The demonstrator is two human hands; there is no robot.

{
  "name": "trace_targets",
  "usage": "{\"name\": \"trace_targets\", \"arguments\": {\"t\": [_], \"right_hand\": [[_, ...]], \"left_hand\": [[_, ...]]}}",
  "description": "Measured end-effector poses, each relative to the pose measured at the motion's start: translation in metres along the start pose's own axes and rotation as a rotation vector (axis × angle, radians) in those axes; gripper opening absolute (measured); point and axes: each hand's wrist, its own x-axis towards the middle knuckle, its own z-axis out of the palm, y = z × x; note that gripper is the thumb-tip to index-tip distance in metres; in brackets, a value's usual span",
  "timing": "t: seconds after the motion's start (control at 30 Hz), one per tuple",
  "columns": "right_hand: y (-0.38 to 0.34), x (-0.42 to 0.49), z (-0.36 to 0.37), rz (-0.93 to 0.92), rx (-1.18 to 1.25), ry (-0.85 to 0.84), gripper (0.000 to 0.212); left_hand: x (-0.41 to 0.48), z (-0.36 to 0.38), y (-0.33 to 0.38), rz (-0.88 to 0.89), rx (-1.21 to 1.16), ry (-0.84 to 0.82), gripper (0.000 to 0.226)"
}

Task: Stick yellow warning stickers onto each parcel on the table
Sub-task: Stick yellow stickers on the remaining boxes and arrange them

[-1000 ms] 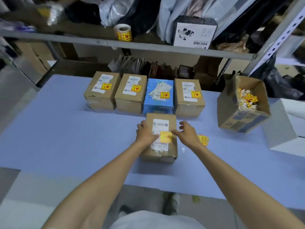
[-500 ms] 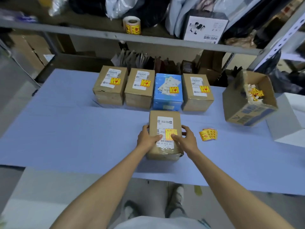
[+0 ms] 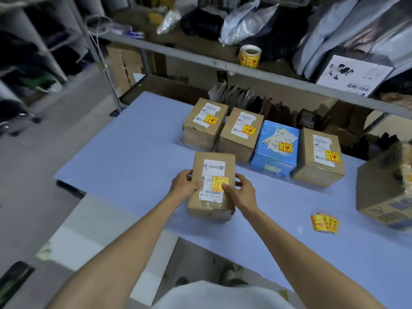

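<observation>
A brown cardboard parcel lies on the blue table in front of me, with a white label and a yellow warning sticker on top. My left hand grips its left side. My right hand grips its right side, thumb lying on the sticker's lower corner. Behind it stand three brown parcels and a blue parcel, each with a yellow sticker. A small pile of loose yellow stickers lies on the table to the right.
An open cardboard box with sticker scraps stands at the right edge. A shelf rail runs above the table's far side, carrying a roll of yellow stickers, bags and a white box. Floor and racks lie to the left.
Both hands slid from the parcel's top to its sides and took hold of it. The camera swung left, so the table contents now sit further right in view.
</observation>
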Motion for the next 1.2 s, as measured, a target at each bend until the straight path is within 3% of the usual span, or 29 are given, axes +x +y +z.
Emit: {"name": "trace_targets", "arguments": {"t": [0.23,0.43,0.6,0.77,1.07,1.2], "right_hand": [[-0.045,0.022,0.046,-0.07,-0.007,-0.27,0.058],[-0.09,0.052,0.088,-0.107,0.02,-0.353,0.048],[-0.125,0.099,0.128,-0.122,-0.006,-0.35,0.023],[-0.16,0.151,0.17,-0.082,0.03,-0.31,0.045],[-0.192,0.249,0.207,-0.024,-0.014,-0.145,0.028],[-0.202,0.277,0.213,-0.014,-0.053,-0.106,0.031]], "left_hand": [[0.002,-0.066,-0.008,-0.132,-0.026,0.191,0.047],[0.026,-0.12,0.002,-0.149,-0.054,0.321,0.045],[0.082,-0.159,0.013,-0.144,-0.044,0.326,0.047],[0.156,-0.198,0.036,-0.081,-0.034,0.29,0.049],[0.283,-0.227,0.057,0.002,0.012,0.21,0.042],[0.321,-0.224,0.057,0.037,0.051,0.215,0.039]]}}
